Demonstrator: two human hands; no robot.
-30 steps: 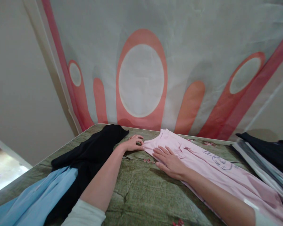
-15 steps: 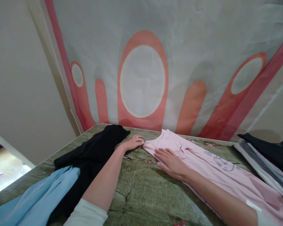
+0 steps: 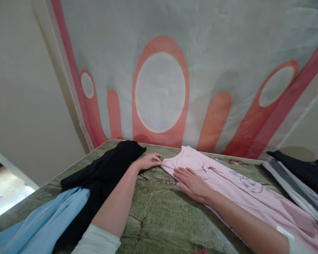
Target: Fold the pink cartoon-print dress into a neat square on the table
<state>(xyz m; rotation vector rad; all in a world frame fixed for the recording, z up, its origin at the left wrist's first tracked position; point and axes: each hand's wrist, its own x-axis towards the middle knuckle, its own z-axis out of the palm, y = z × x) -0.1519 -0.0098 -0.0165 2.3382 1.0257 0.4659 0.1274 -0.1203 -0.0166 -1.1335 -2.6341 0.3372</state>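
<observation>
Wood-patterned table (image 3: pixel 153 215): pink shirt (image 3: pixel 228 183) slants from far edge toward near right corner. Left hand (image 3: pixel 148 161), fingers newly parted, touches its tip; pinch unconfirmed. Right hand (image 3: pixel 192 183) lies flat, gripping nothing; shirt unshifted, layout unaltered.

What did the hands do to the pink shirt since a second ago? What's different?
The left hand had curled fingers at the corner of the pink shirt; now they're straighter. I can't tell if they let go. The right hand stayed flat on the shirt, and the black cloth and blue cloth stayed put.
</observation>
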